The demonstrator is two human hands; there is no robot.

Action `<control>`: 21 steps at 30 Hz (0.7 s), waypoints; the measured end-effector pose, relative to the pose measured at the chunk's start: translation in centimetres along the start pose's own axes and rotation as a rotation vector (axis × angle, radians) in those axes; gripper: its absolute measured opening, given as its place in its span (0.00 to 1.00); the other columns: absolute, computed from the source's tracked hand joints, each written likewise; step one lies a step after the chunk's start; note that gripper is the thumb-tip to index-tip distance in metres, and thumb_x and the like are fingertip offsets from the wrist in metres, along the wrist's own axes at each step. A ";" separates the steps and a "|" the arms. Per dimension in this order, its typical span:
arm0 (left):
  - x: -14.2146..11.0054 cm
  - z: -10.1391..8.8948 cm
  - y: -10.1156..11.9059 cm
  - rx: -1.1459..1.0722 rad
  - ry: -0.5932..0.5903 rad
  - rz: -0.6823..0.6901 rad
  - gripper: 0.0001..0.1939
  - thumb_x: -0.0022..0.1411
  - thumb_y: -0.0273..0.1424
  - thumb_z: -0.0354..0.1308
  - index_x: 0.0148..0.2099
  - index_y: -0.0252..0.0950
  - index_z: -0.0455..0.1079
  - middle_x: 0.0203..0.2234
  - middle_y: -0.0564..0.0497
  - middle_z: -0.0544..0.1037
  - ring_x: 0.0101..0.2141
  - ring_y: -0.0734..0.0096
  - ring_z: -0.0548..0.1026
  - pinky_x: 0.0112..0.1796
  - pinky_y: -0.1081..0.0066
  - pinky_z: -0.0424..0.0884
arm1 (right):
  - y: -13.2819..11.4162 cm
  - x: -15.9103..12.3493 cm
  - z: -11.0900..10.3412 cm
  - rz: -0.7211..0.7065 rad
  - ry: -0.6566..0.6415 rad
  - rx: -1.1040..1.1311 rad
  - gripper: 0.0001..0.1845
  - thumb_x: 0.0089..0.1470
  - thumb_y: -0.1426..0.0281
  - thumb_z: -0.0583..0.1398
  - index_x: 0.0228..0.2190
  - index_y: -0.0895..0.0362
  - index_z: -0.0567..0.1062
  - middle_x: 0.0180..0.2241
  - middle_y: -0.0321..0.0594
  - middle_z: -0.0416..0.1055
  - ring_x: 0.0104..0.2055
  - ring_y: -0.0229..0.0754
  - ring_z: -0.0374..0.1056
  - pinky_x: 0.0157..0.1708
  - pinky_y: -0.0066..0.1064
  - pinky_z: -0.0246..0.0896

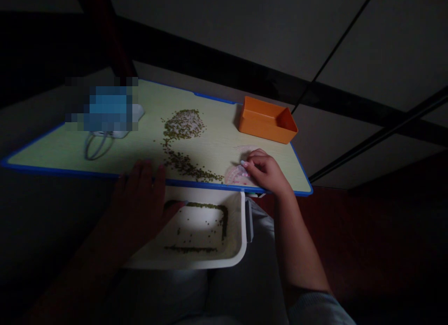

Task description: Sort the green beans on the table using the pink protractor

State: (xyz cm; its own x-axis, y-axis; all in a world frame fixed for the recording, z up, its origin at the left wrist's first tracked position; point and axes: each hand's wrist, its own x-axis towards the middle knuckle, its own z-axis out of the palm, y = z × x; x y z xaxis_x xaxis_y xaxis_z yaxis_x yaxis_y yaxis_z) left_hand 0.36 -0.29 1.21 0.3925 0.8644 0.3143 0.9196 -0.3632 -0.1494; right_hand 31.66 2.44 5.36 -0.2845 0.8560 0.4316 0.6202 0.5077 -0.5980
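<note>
My left hand [140, 203] lies at the near edge of the table, dark in shadow. Its fingers are spread, with the thumb over the white basin [241, 222] below. On the tabletop beside it are small green beans [189, 166], strewn toward the edge. Behind them sits a round heap of green beans mixed with whitish grains [185, 123]. My right hand [264, 171] rests near the right front edge, thumb and fingers pinched; anything between them is too small to tell. Under it shows a clear, half-round piece with pink marks [235, 175].
An orange open box [264, 131] stands at the back right of the blue-edged table [217, 148]. Back left is a blurred blue and white object with a looped cord [94, 148]. Beans lie along the basin's inner edges. Pale panels [245, 40] rise behind.
</note>
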 end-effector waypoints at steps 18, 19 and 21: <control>-0.1 0.2 -0.1 0.013 -0.015 0.003 0.43 0.60 0.49 0.43 0.66 0.20 0.46 0.63 0.19 0.57 0.64 0.29 0.56 0.59 0.39 0.57 | -0.2 0.5 0.6 -0.011 0.027 -0.085 0.18 0.60 0.67 0.58 0.19 0.54 0.65 0.25 0.38 0.65 0.34 0.43 0.61 0.38 0.37 0.57; -0.1 0.2 0.0 0.016 -0.019 0.006 0.43 0.60 0.48 0.43 0.66 0.20 0.45 0.63 0.19 0.56 0.64 0.29 0.56 0.59 0.39 0.57 | -0.2 0.5 0.6 -0.014 0.027 -0.088 0.18 0.60 0.67 0.58 0.19 0.54 0.65 0.25 0.38 0.65 0.34 0.43 0.61 0.38 0.37 0.57; 0.0 0.2 0.0 0.022 -0.017 0.005 0.43 0.60 0.48 0.44 0.66 0.19 0.45 0.63 0.18 0.56 0.64 0.28 0.56 0.59 0.39 0.57 | -0.2 0.6 0.7 -0.022 0.033 -0.094 0.18 0.60 0.67 0.58 0.19 0.54 0.65 0.25 0.38 0.65 0.34 0.43 0.61 0.38 0.38 0.57</control>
State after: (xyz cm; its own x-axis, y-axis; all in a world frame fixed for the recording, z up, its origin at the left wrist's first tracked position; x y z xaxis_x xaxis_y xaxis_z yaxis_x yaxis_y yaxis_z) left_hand 0.37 -0.21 1.03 0.3963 0.8684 0.2979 0.9171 -0.3596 -0.1719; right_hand 30.88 2.86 5.30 -0.2754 0.8403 0.4670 0.6804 0.5136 -0.5227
